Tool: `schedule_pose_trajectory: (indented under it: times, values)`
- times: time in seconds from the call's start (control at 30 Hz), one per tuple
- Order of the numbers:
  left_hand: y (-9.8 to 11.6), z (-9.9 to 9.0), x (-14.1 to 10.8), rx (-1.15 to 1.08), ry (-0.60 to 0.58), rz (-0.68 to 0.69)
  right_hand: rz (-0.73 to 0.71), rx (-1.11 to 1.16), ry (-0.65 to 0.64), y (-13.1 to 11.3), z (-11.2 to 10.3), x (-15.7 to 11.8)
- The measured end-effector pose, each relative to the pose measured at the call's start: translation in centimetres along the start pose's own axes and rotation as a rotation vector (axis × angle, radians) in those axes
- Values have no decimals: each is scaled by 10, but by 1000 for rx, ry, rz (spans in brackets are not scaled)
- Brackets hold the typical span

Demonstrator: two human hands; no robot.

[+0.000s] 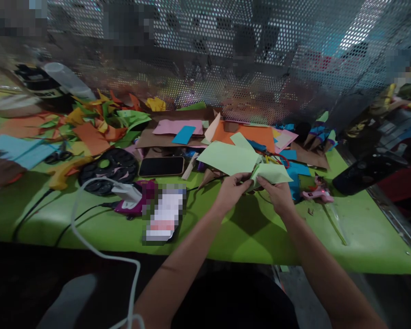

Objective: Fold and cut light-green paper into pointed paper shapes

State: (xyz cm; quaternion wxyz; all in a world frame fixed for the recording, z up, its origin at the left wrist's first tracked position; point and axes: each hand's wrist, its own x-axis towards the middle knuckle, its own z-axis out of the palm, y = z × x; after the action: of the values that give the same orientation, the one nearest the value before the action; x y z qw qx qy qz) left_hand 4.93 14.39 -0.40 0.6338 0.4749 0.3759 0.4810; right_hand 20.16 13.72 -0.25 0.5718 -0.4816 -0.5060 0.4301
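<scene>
My left hand [234, 189] pinches the near edge of light green paper, thumb and fingers pressed together. Close beside it, my right hand [276, 192] grips a smaller folded piece of light green paper [277, 172], thumb on top. A larger light green sheet [229, 156] spreads out to the left, just beyond my left hand; whether it joins the folded piece I cannot tell. Both hands are raised over the green tabletop [250, 249], casting a shadow. Blue paper [296, 176] lies right behind my right hand. A brown paper cone [208, 177] rests left of my left hand.
A dark phone [161, 166], a lit phone [166, 212], a purple power strip [132, 205] with a white cable, a black round tray [109, 169] and a yellow glue gun [66, 172] stand left. Another person's hand [2, 176] is far left. A dark tumbler [368, 172] leans right.
</scene>
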Motion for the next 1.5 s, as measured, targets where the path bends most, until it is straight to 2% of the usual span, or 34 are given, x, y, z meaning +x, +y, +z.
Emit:
schedule_pose_trajectory:
  times: [0.1,0.27,0.43,0.57,0.67,0.73,0.87,0.93,1.0,1.07,1.13,1.2,1.27,1.4,1.5]
  values:
    - [-1,0,1,45,41,21,27,10,23,-1,1,-2]
    - [3,1,-1,165,157,68,82,21,171,-7,-3,-3]
    - [1,1,-1,256,189,103,108,214,298,-10,-5,1]
    - [-4,2,0,261,166,121,96,319,317,-9,-5,4]
    - [-4,0,0,298,163,129,73,312,278,-10,-11,7]
    - [-2,-4,-2,388,192,170,5,218,261,-11,-20,10]
    - [7,-13,-6,671,244,359,-275,-131,304,-21,-38,14]
    - [11,-15,-8,799,218,442,-339,-303,224,-28,-42,13]
    - [14,-14,-9,894,170,503,-353,-435,71,-33,-41,12]
    - [16,-13,-10,943,111,546,-334,-511,-84,-34,-37,10]
    - [18,-12,-11,954,60,564,-283,-519,-176,-32,-34,9]
    - [19,-11,-11,952,35,555,-226,-505,-194,-27,-32,8]
    - [19,-12,-11,937,28,531,-202,-494,-157,-24,-31,8]
    - [17,-13,-9,883,18,498,-217,-482,-76,-23,-29,7]
    - [16,-14,-8,863,26,495,-217,-464,-69,-25,-29,7]
